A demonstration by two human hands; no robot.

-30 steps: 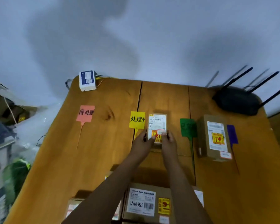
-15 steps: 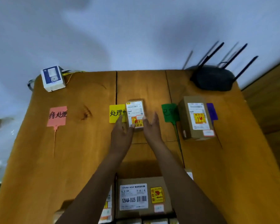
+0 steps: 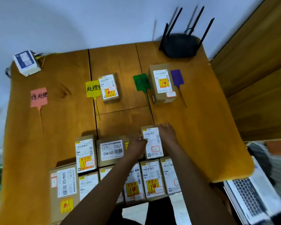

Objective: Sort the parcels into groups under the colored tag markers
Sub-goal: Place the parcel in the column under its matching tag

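Four tag markers lie across the table: pink [image 3: 38, 97], yellow [image 3: 92, 89], green [image 3: 141, 82] and purple [image 3: 177, 77]. A small parcel [image 3: 109, 87] rests beside the yellow tag. A taller parcel [image 3: 162, 82] stands between the green and purple tags. Several unsorted parcels [image 3: 86, 155] crowd the near edge. My left hand [image 3: 136, 144] and my right hand [image 3: 167, 133] grip the two sides of a small white-labelled parcel [image 3: 152, 144] at the top right of that cluster.
A black router [image 3: 181, 44] with antennas sits at the far right corner, and a small white box [image 3: 26, 62] at the far left corner. A laptop [image 3: 253, 198] lies off the table's right near corner. The wooden table [image 3: 63, 120] has bare wood at left.
Both hands let go of the small parcel by the yellow tag and drew back to the near pile, where they now hold another parcel. The camera tilted down.
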